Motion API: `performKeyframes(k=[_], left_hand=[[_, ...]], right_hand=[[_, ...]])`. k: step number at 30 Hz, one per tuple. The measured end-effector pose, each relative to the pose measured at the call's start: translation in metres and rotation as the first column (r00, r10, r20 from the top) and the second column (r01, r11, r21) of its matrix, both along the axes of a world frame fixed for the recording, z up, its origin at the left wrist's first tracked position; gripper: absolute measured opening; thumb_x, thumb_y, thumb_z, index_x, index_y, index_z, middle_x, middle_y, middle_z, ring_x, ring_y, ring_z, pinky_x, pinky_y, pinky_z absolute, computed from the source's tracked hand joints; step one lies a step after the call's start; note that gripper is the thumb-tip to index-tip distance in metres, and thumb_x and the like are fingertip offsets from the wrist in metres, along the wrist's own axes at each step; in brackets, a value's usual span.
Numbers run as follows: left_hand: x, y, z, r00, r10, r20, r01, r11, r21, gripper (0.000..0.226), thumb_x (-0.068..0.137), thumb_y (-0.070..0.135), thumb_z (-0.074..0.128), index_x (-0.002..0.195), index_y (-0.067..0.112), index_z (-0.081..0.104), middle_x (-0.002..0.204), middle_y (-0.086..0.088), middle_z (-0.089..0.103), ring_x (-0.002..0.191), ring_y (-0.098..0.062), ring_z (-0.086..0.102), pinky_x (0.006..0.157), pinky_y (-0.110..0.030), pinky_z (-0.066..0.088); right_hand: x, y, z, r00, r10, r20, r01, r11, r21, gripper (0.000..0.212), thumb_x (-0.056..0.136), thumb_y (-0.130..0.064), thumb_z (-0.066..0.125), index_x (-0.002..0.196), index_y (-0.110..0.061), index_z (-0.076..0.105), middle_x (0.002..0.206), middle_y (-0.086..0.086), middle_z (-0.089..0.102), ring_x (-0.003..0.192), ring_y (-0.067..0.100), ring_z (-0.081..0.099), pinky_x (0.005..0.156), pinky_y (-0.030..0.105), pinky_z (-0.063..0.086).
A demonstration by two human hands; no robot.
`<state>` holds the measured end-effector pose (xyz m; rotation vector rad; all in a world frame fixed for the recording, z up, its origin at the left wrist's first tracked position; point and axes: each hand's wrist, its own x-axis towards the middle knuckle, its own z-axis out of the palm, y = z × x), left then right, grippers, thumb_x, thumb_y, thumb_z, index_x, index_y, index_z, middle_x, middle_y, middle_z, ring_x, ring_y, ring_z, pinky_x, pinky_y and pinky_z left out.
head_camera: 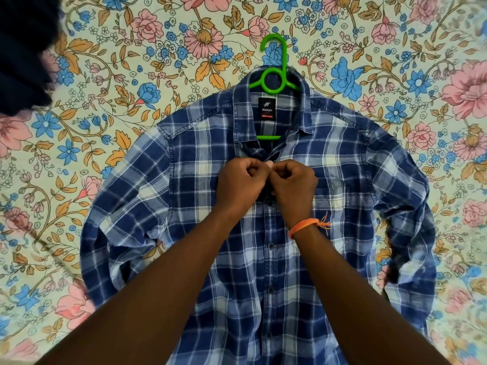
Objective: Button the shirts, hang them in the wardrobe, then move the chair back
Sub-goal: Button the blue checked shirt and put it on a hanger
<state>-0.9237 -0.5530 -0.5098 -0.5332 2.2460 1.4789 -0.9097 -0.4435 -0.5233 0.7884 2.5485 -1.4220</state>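
Observation:
A blue and white plaid shirt (163, 196) lies flat, front up, on a flowered bedsheet (79, 75). A green plastic hanger (274, 83) sits inside its collar, hook pointing away from me. Dark buttons run down the placket below my hands and look fastened. My left hand (241, 183) and my right hand (295, 187) meet at the upper chest, just under the collar. Both have curled fingers pinching the placket edges there. The button between them is hidden by my fingers. An orange thread band circles my right wrist.
A dark garment or cloth (23, 48) lies at the far left corner of the bed. The shirt's sleeves are spread out to both sides, the cuffs folded in near the hem.

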Motion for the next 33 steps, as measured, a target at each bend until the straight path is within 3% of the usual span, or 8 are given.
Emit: performKeyframes(k=[5, 10, 14, 18, 22, 26, 29, 33], left_hand=[[-0.005, 0.000, 0.001, 1.000, 0.005, 0.013, -0.004, 0.999, -0.050, 0.017, 0.092, 0.030, 0.065, 0.081, 0.022, 0.075, 0.068, 0.005, 0.071, 0.063, -0.010, 0.067, 0.063, -0.037, 0.060], [-0.011, 0.002, 0.000, 0.996, 0.056, 0.067, -0.052, 0.997, -0.049, 0.018, 0.092, 0.021, 0.065, 0.077, 0.017, 0.074, 0.069, 0.002, 0.071, 0.064, -0.017, 0.068, 0.062, -0.037, 0.059], [-0.012, 0.006, 0.001, 0.996, -0.003, 0.094, 0.010, 0.997, -0.074, 0.020, 0.098, 0.017, 0.056, 0.085, 0.012, 0.069, 0.072, 0.003, 0.064, 0.063, -0.008, 0.058, 0.054, -0.021, 0.044], [-0.014, 0.009, 0.002, 0.979, -0.092, 0.183, 0.101, 0.994, -0.036, 0.030, 0.102, 0.020, 0.046, 0.075, 0.014, 0.057, 0.068, -0.002, 0.057, 0.062, -0.017, 0.051, 0.057, -0.030, 0.041], [-0.014, 0.004, 0.002, 0.984, -0.027, 0.174, 0.024, 0.999, 0.022, 0.020, 0.099, 0.016, 0.052, 0.086, 0.010, 0.065, 0.080, -0.005, 0.065, 0.074, -0.022, 0.061, 0.065, -0.033, 0.049], [-0.009, -0.001, 0.011, 0.987, -0.103, -0.126, 0.062, 0.955, -0.290, 0.013, 0.092, 0.004, 0.056, 0.094, 0.016, 0.062, 0.101, 0.000, 0.059, 0.077, -0.010, 0.057, 0.061, -0.023, 0.049], [-0.023, -0.007, 0.021, 0.874, -0.319, -0.366, 0.132, 0.881, -0.454, 0.033, 0.090, -0.004, 0.055, 0.118, 0.013, 0.057, 0.120, -0.006, 0.048, 0.086, -0.014, 0.057, 0.056, -0.023, 0.050], [-0.059, -0.023, 0.020, 0.693, -0.682, -0.233, 0.456, 0.665, -0.591, 0.047, 0.091, 0.008, 0.045, 0.136, 0.018, 0.050, 0.135, -0.007, 0.043, 0.097, -0.020, 0.056, 0.062, -0.030, 0.044]], right_hand=[[0.000, -0.002, 0.004, 1.000, 0.029, -0.006, -0.029, 0.999, 0.033, 0.008, 0.083, -0.023, 0.079, 0.077, -0.021, 0.075, 0.070, -0.008, 0.070, 0.064, 0.010, 0.068, 0.061, 0.042, 0.060], [-0.003, -0.006, 0.005, 0.995, -0.066, 0.073, 0.072, 0.993, -0.090, 0.007, 0.077, -0.022, 0.075, 0.069, -0.021, 0.074, 0.065, -0.005, 0.071, 0.065, 0.019, 0.070, 0.061, 0.047, 0.060], [-0.006, -0.011, 0.010, 0.987, -0.132, 0.090, 0.141, 0.984, -0.105, 0.012, 0.075, -0.021, 0.073, 0.063, -0.021, 0.070, 0.061, -0.002, 0.067, 0.064, 0.024, 0.068, 0.059, 0.048, 0.059], [-0.005, -0.014, 0.013, 0.974, -0.195, 0.118, 0.211, 0.966, -0.150, 0.018, 0.076, -0.022, 0.068, 0.058, -0.022, 0.065, 0.063, 0.002, 0.065, 0.062, 0.026, 0.063, 0.056, 0.041, 0.056], [-0.011, -0.001, 0.016, 0.969, -0.084, 0.232, 0.138, 0.965, -0.224, 0.015, 0.088, -0.008, 0.066, 0.073, -0.005, 0.066, 0.067, 0.010, 0.065, 0.054, 0.018, 0.060, 0.048, 0.031, 0.053], [-0.020, 0.008, 0.015, 0.995, 0.058, 0.085, -0.069, 0.988, 0.136, 0.009, 0.085, -0.007, 0.068, 0.079, -0.013, 0.069, 0.069, -0.004, 0.065, 0.065, 0.012, 0.063, 0.060, 0.024, 0.052], [-0.034, 0.001, 0.024, 0.998, -0.010, -0.063, 0.016, 0.996, 0.091, 0.013, 0.085, -0.018, 0.074, 0.077, -0.018, 0.063, 0.065, -0.010, 0.059, 0.059, 0.003, 0.056, 0.055, 0.011, 0.044], [-0.050, -0.010, 0.019, 0.972, -0.227, -0.053, 0.224, 0.973, -0.063, 0.031, 0.081, -0.040, 0.076, 0.069, -0.016, 0.063, 0.061, 0.001, 0.063, 0.058, 0.024, 0.063, 0.053, 0.035, 0.057]])
